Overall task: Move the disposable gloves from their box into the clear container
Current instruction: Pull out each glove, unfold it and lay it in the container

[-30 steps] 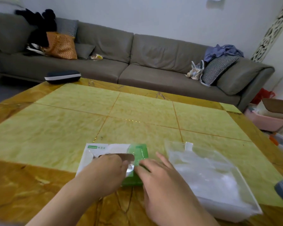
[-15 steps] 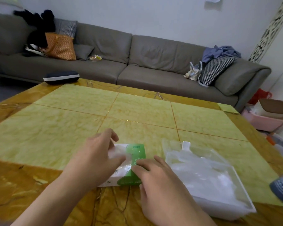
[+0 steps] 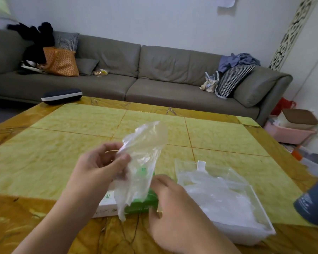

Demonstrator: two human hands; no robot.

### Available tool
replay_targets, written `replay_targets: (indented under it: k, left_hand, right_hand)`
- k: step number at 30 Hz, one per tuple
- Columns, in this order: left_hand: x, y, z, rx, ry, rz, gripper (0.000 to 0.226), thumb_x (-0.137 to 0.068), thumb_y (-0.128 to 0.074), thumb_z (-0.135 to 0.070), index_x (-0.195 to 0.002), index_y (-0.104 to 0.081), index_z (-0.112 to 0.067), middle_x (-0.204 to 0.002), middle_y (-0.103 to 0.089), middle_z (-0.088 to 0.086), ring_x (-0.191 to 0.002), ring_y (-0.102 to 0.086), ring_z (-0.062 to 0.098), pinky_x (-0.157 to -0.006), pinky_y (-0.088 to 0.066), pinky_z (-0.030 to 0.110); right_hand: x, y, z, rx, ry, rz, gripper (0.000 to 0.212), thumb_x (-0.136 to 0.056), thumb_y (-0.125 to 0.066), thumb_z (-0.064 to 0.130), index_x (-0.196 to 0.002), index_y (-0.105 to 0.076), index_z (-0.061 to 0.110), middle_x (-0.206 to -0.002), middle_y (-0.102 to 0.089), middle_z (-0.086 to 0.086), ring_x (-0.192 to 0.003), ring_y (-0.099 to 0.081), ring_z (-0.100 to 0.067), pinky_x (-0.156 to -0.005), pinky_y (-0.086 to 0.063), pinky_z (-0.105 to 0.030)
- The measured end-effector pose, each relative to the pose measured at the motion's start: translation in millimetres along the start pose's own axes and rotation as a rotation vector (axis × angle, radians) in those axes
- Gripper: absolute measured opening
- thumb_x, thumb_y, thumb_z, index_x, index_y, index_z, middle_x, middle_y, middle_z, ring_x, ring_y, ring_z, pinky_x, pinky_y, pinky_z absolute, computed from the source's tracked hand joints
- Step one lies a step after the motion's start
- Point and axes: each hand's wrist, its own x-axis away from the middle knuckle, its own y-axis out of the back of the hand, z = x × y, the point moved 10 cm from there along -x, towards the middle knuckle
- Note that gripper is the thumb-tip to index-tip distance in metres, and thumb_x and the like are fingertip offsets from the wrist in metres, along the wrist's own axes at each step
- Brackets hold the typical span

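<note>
My left hand (image 3: 101, 165) pinches a thin clear disposable glove (image 3: 141, 158) and holds it up above the white-and-green glove box (image 3: 145, 203); the glove's lower end hangs down over the box. My right hand (image 3: 173, 204) rests on the box's green right end, holding it down against the table; its fingertips are hidden. Right of the box stands the clear container (image 3: 250, 189), with several clear gloves piled inside it.
The yellow-tiled table (image 3: 62, 158) reaches to a grey sofa (image 3: 154, 70) behind. A dark glasses case (image 3: 61, 96) lies at the far left corner. A grey-blue object (image 3: 314, 202) stands at the right edge. Pink bins sit on the floor to the right.
My left hand has lifted from the box opening and pulled a clear glove up out of it. My right hand stays on the box.
</note>
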Motion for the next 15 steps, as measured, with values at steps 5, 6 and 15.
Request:
replay_targets:
  k: [5,6,15]
  left_hand:
    - [5.2,-18.4,0.4,-0.004,-0.015,0.093,0.037,-0.081,-0.078,-0.011,-0.115,-0.07,-0.021,-0.098,-0.079,0.007,-0.08,-0.074,0.028,-0.068,-0.062,0.024]
    - [7.4,-23.9,1.5,-0.011,-0.013,0.122,0.038,-0.08,-0.078,-0.009,-0.114,-0.07,-0.022,-0.096,-0.079,0.007,-0.077,-0.073,0.023,-0.068,-0.061,0.022]
    - [17.0,-46.4,20.4,0.14,0.179,0.347,0.034,-0.078,-0.079,-0.022,-0.108,-0.077,-0.005,-0.108,-0.074,0.027,-0.091,-0.073,0.04,-0.073,-0.058,0.035]
  right_hand:
    - [6.4,43.1,-12.6,-0.751,-0.093,-0.166,0.027,-0.088,-0.072,0.028,-0.115,-0.068,0.03,-0.114,-0.074,0.008,-0.109,-0.069,-0.009,-0.099,-0.055,-0.029]
    - [7.1,48.1,-19.7,-0.843,-0.126,-0.213,0.024,-0.089,-0.074,0.032,-0.112,-0.07,0.026,-0.109,-0.076,0.003,-0.102,-0.073,-0.014,-0.095,-0.058,-0.032]
    - [7.6,56.0,-42.7,-0.989,-0.229,-0.417,0.009,-0.1,-0.066,0.003,-0.095,-0.073,0.005,-0.072,-0.069,-0.019,-0.057,-0.067,-0.031,-0.052,-0.059,-0.04]
